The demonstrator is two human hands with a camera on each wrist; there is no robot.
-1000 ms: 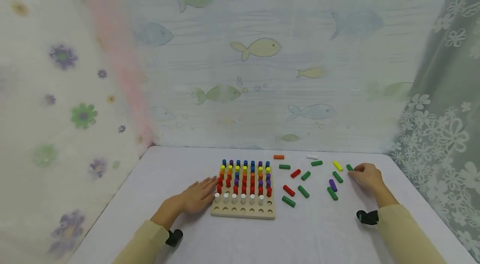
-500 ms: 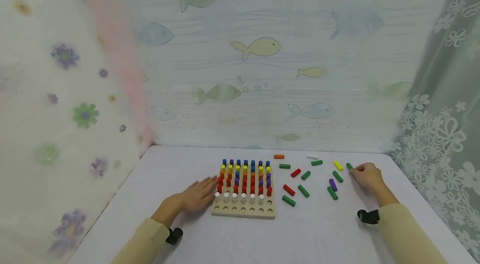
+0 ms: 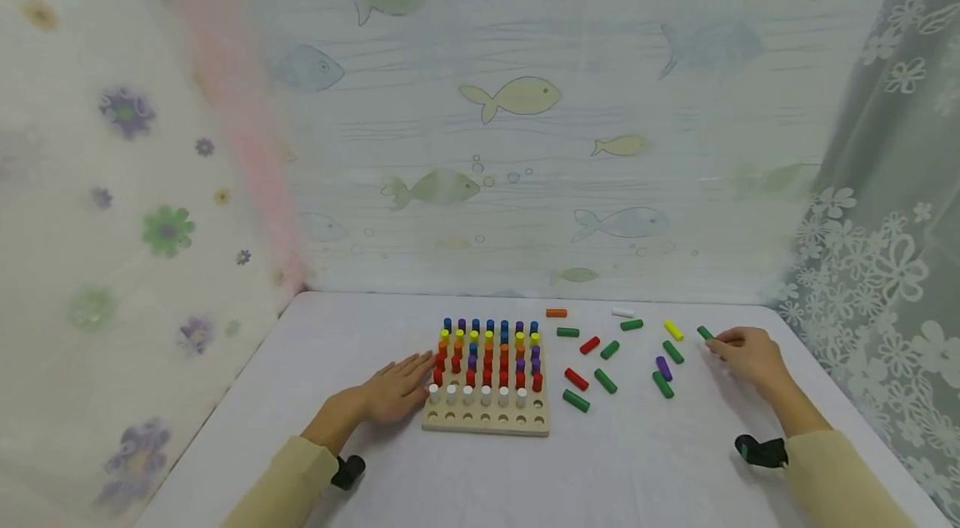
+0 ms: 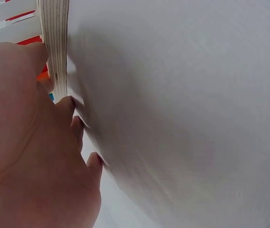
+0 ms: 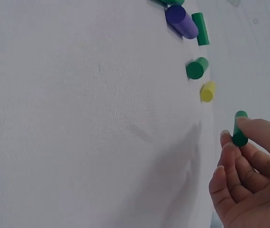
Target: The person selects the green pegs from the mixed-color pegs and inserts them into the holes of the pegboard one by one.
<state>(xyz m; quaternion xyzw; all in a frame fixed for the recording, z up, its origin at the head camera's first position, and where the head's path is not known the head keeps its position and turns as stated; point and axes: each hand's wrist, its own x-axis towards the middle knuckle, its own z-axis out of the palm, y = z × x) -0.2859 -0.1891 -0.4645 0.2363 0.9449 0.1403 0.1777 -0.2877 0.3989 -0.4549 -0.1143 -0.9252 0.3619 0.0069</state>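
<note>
My right hand [image 3: 750, 360] pinches a green peg [image 3: 705, 333] between thumb and fingertips at the far right of the table. In the right wrist view that green peg [image 5: 239, 135] is tipped up, its dark end toward the camera, with the other fingers loosely bent below. My left hand [image 3: 396, 391] lies flat, fingers stretched, along the left side of a wooden pegboard [image 3: 486, 430]. The left wrist view shows the fingers of my left hand [image 4: 35, 133] against the board's edge [image 4: 55, 42]. Blue, purple, yellow, orange, red and white pegs stand in the board's rows.
Loose pegs lie right of the board: several green, a yellow peg [image 3: 673, 330], a purple peg [image 3: 664, 369], two red ones, an orange peg [image 3: 557, 313] and a white peg [image 3: 622, 312]. The front row of holes is unfilled. A fish-print curtain [image 3: 517, 178] closes off the back.
My right hand has shifted slightly to the right, carrying the pinched green peg with it. The left hand stays in place beside the board.
</note>
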